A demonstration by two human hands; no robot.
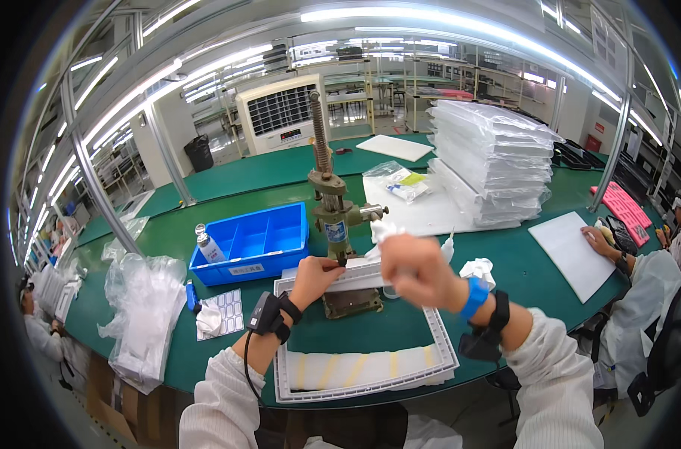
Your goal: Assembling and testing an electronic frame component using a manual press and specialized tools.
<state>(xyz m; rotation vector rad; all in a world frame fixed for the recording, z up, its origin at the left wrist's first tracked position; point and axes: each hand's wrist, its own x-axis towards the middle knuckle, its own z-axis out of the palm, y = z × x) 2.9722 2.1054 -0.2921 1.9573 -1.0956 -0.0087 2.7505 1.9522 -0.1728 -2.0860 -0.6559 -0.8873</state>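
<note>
Keeping the white frame (359, 277) level beneath the green hand press (333, 224), fingertips clear of its tip, should serve best. Frame location: near side of surface (508, 262), far bar under press. Left hand (318, 275): fingers pinched together at that bar. Right hand (419, 273): curled, blurred; grip contents cannot be told.

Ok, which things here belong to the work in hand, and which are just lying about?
Seemingly in use:
press
white frame, left hand at its far edge

Right hand: blurred, grip unclear.

Seemingly lying about:
blue bin
plastic bags
wrapped stack
</note>
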